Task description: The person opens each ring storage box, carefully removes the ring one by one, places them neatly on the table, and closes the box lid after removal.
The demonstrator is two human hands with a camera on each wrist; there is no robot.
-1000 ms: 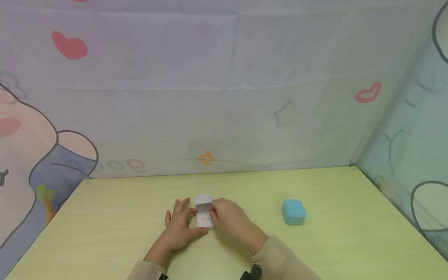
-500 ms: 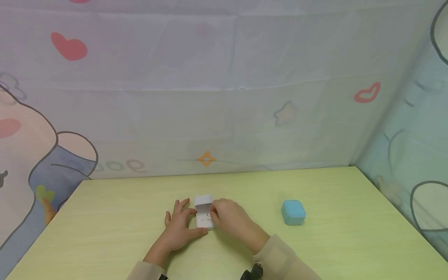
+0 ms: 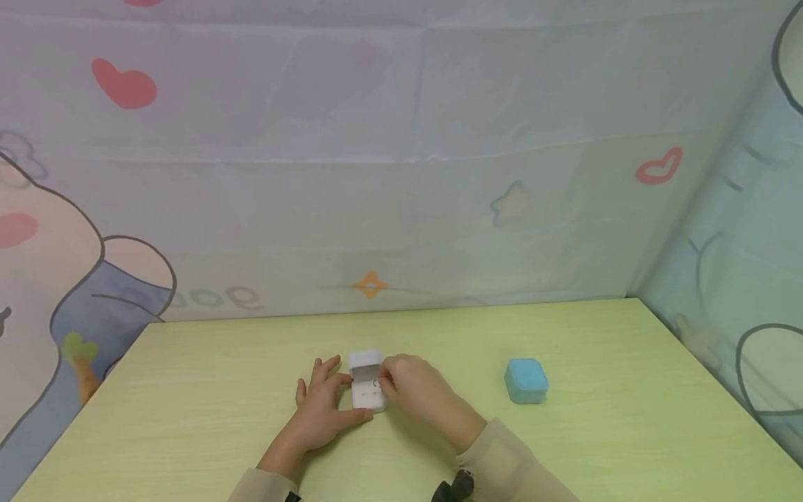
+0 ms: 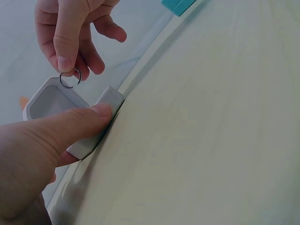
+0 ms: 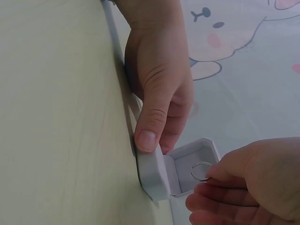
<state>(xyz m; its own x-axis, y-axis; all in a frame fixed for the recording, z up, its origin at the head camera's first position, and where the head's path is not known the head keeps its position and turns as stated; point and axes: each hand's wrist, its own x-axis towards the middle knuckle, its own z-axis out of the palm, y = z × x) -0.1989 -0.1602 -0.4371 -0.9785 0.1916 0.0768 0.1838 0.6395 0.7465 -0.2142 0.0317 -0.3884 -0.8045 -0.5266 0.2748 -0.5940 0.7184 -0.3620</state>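
Note:
A small white ring box stands on the table with its lid up. My left hand grips its base, thumb along the near side and fingers at the far left. Just over the box, my right hand pinches a thin silver ring between thumb and forefinger. The ring has a gap in its band and hangs in front of the lid in the left wrist view. A short thin line crosses the white insert in the head view.
To the right on the pale yellow-green table sits a closed light-blue box with rounded corners. Behind the table's far edge hangs a printed cloth with hearts and cartoon figures, and more cloth covers the right side.
My right hand has drawn slightly right from the box with the ring in its fingers, so more of the box insert shows. The left hand and box have stayed put.

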